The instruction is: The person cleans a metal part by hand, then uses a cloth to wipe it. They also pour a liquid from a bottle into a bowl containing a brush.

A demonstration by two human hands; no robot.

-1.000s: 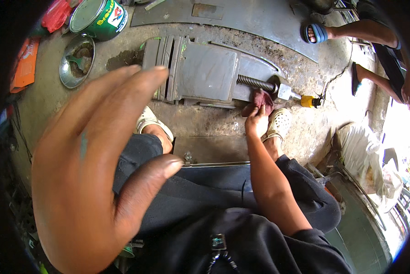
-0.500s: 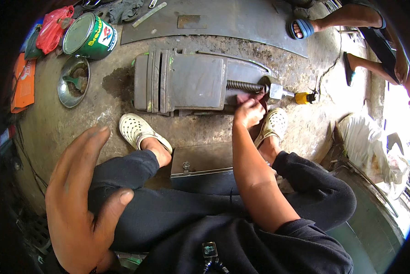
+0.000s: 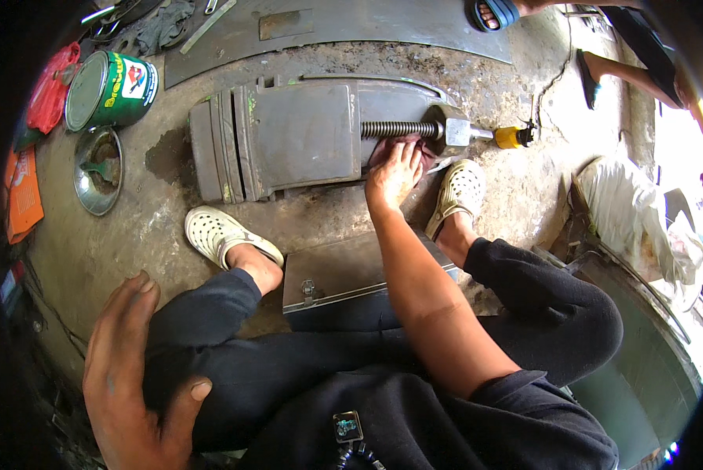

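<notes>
A large grey bench vise (image 3: 304, 129) lies on the concrete floor in front of me, its threaded screw (image 3: 398, 128) bare on the right and passing into a big metal nut block (image 3: 449, 131). My right hand (image 3: 397, 174) presses a dark red rag (image 3: 383, 151) onto the vise just below the screw, fingers over the cloth. Part of the rag is hidden under the hand. My left hand (image 3: 136, 380) hovers over my left thigh, empty, with thumb and fingers apart.
A metal toolbox (image 3: 332, 270) sits between my feet and me. At left are a green can (image 3: 116, 90), a metal bowl (image 3: 98, 172) with a brush, and an orange box (image 3: 24, 196). A yellow cylindrical piece (image 3: 510, 139) adjoins the nut block. Another person's sandalled foot (image 3: 492, 14) is at upper right.
My right hand has shifted from beside the nut block leftward along the screw and now lies flatter on the rag. My left hand has dropped lower. The whole view has shifted slightly.
</notes>
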